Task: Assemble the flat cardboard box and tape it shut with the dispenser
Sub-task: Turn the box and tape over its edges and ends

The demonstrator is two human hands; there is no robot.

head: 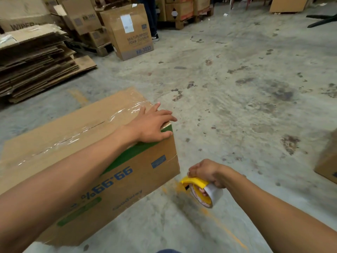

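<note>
Assembled cardboard box (87, 154) set on the concrete floor (237, 106), top seam covered by clear tape, left hand (153, 125) laid flat on its top corner, yellow tape dispenser (201, 190) gripped by right hand (206, 172) just beside the box

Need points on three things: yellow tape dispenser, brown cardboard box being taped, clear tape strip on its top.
Yellow tape dispenser (196, 182): head view, on its yellow plastic frame.
Brown cardboard box (145, 172): head view, on its printed side wall.
Clear tape strip (125, 114): head view, on the shiny wrinkled stretch along the top seam.
</note>
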